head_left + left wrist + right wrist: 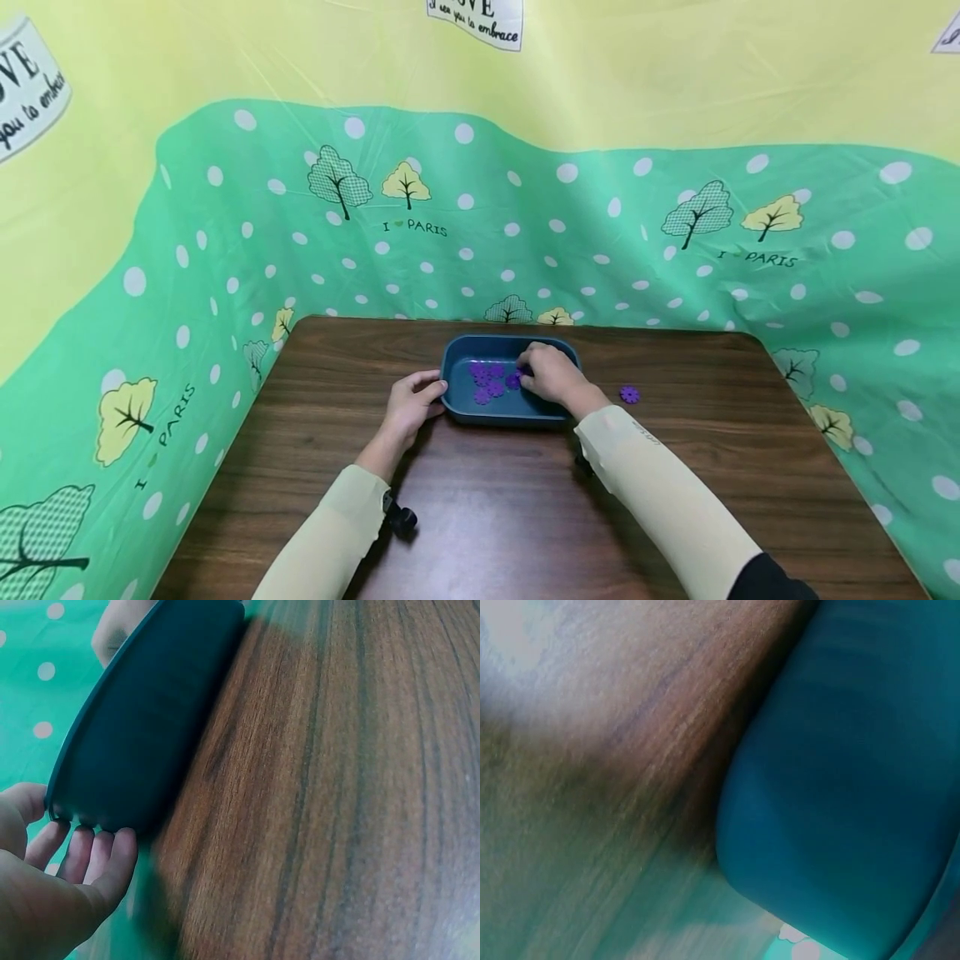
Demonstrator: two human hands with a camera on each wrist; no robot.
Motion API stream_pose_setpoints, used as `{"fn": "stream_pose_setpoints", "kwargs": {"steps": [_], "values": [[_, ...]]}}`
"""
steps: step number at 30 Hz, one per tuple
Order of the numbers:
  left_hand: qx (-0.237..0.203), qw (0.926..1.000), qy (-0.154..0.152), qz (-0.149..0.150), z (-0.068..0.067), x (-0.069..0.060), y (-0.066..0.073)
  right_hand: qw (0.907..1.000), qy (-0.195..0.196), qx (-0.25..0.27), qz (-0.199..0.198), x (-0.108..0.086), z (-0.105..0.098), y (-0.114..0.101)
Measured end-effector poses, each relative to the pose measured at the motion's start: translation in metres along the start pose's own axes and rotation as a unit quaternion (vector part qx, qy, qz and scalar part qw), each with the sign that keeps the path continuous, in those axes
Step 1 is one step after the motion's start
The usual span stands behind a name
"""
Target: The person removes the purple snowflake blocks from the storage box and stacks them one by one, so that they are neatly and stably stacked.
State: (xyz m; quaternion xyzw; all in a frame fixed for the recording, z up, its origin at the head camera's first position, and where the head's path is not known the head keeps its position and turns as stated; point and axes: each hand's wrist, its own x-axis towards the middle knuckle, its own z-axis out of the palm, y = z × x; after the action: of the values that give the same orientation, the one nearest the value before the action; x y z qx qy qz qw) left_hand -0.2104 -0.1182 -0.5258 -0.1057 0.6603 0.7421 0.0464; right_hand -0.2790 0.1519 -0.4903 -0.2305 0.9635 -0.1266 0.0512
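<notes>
A dark blue rectangular tray [504, 419] stands near the table's far edge. Several small purple flower-shaped pieces [482, 396] lie inside, mostly in its left half. My left hand [410, 407] holds the tray's left end; in the left wrist view its thumb is at the rim and the fingertips touch the outer wall. Reaching over the near side, my right hand [557, 377] has its fingers curled down inside the tray, with a purple piece at the fingertips. In the right wrist view the tray's outer wall [840, 780] hides those fingers.
One more purple flower-shaped piece [629, 395] lies on the brown wooden table [495, 517], to the right of the tray. A green and yellow printed cloth [480, 225] hangs behind the table and along its sides.
</notes>
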Motion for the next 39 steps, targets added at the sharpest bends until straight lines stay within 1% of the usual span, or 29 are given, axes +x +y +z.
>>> {"fn": "stream_pose_setpoints", "kwargs": {"steps": [4,10,18,23,29,34,39], "values": [[0.000,1.0000,0.000,0.000,0.001,-0.001,0.001,0.9996,0.008,0.024,-0.011,-0.002,-0.004,0.001],[0.004,1.0000,0.004,0.002,0.001,0.000,0.000,0.9977,0.029,0.048,-0.039,-0.005,-0.005,0.006],[0.007,1.0000,-0.004,-0.004,0.000,0.000,-0.001,0.9937,0.059,0.071,-0.064,-0.013,-0.008,0.012],[0.006,1.0000,-0.004,-0.004,0.000,-0.001,0.000,0.9911,0.077,0.086,-0.065,-0.020,-0.011,0.017],[0.007,1.0000,0.002,-0.004,0.000,0.000,-0.001,0.9880,0.109,0.087,-0.066,-0.027,-0.014,0.024],[0.008,1.0000,0.004,-0.004,0.000,0.000,-0.001,0.9861,0.119,0.092,-0.071,-0.034,-0.018,0.028],[0.002,1.0000,0.000,-0.004,0.000,0.000,-0.001,0.9839,0.127,0.108,-0.065,-0.040,-0.023,0.033]]}}
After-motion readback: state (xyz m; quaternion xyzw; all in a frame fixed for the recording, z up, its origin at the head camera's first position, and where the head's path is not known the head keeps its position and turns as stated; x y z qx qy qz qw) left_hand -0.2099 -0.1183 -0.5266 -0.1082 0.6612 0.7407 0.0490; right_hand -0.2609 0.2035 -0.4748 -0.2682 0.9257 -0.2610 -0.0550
